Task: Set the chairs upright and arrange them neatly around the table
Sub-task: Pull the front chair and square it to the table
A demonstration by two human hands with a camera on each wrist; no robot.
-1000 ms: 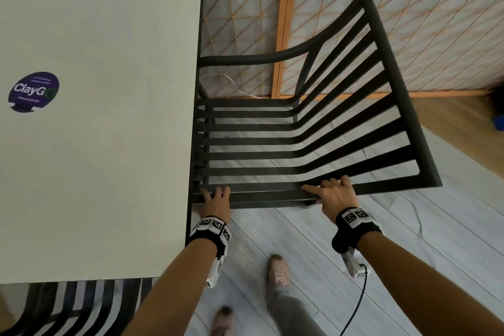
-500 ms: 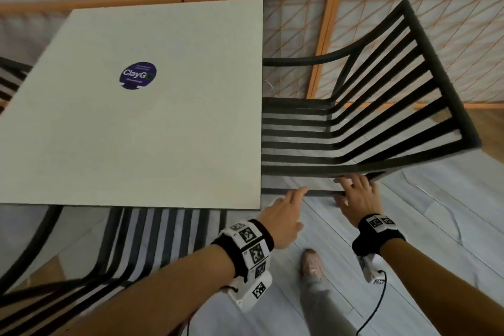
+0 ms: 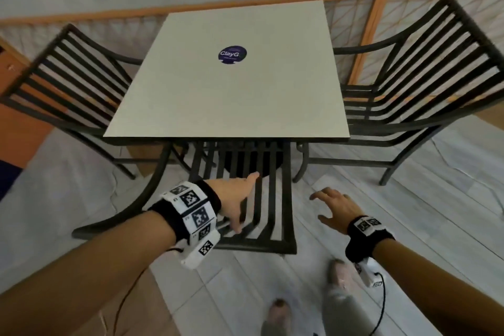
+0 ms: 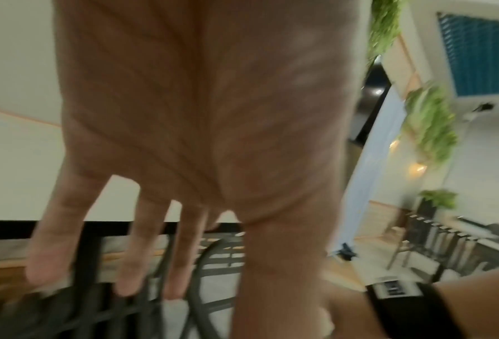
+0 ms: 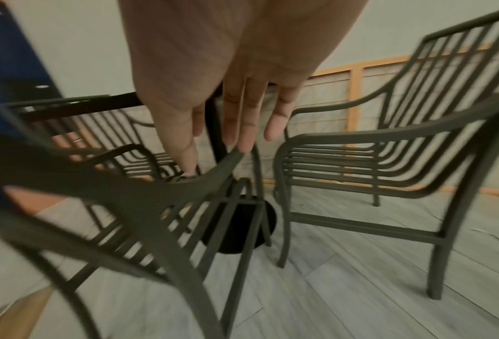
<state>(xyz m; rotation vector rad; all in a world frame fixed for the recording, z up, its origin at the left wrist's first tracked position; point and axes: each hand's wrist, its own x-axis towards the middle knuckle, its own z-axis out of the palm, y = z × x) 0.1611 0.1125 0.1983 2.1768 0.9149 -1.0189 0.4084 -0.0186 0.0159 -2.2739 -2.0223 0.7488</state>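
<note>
A square white table (image 3: 226,95) with a purple sticker (image 3: 232,54) stands in the middle. Three black slatted metal chairs are around it. The left chair (image 3: 68,76) and the right chair (image 3: 425,76) stand upright, facing the table. The near chair (image 3: 286,199) is in front of me, its seat partly under the table edge. My left hand (image 3: 237,196) reaches over the near chair's back slats with straight fingers and holds nothing. My right hand (image 3: 335,213) hovers open with spread fingers just right of that chair. In the right wrist view its fingertips (image 5: 245,144) are close to a chair rail (image 5: 155,195).
A wooden lattice railing (image 3: 379,22) runs behind the table and chairs. The table's round black base (image 3: 245,166) sits on the grey plank floor under the near chair's seat. My feet (image 3: 338,278) are just behind the near chair. A cable (image 3: 381,305) hangs from my right wrist.
Both hands have let go of the right chair's armrest. My view has swung left to the table's near side, and both hands have moved towards the near chair.
</note>
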